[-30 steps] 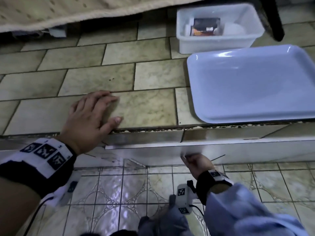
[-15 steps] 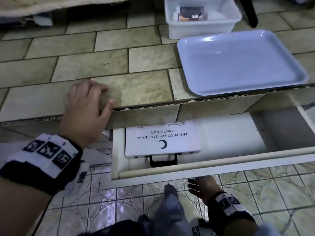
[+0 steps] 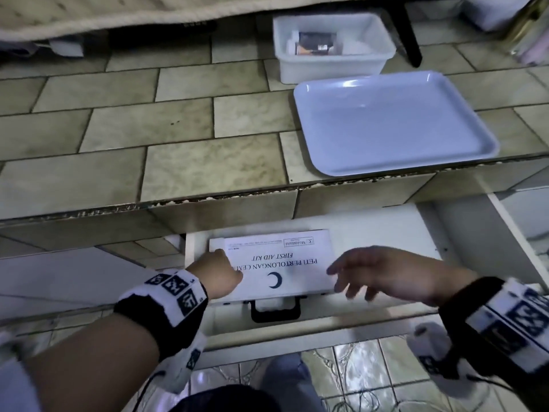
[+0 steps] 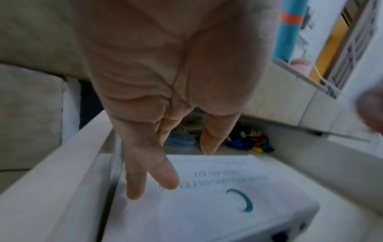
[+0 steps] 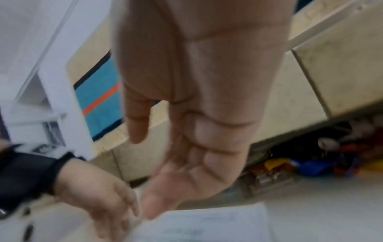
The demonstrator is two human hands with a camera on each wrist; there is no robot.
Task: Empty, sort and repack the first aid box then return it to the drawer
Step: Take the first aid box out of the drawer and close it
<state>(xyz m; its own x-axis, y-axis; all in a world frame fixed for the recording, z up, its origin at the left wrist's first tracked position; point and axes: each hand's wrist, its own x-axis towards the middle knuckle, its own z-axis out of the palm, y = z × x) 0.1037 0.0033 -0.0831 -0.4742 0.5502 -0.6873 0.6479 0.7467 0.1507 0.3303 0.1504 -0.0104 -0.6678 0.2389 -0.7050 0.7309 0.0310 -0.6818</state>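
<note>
First aid box lies flat in the open drawer, at the drawer's left end, lid up, black carry handle facing the person. Lid is closed as far as the head view shows; latches not legible.

Hands: left hand is over the box's left end, fingers extended and relaxed per left wrist view, tips at or just above the lid near the left edge. Contact cannot be confirmed. Right hand hovers at the box's right end, fingers spread and loose, grasping nothing. Neither hand has closed on the box or handle.

Staging on the counter above the drawer: blue-white tray near the front edge, bare; white tub behind it, holding a small dark packet and some pale items, not identifiable.

Progress assessment: very early. Drawer is open and the box is exposed, approx. the only step complete. Box not yet lifted out. Outstanding: lift box to counter, open, empty contents, sort, repack, close, return to drawer, shut drawer.

Note: both wrist views are motion-blurred; finger-to-lid contact is a judgement only. Two-hand side grip looks the likely next move, given hand placement at both ends.
</note>
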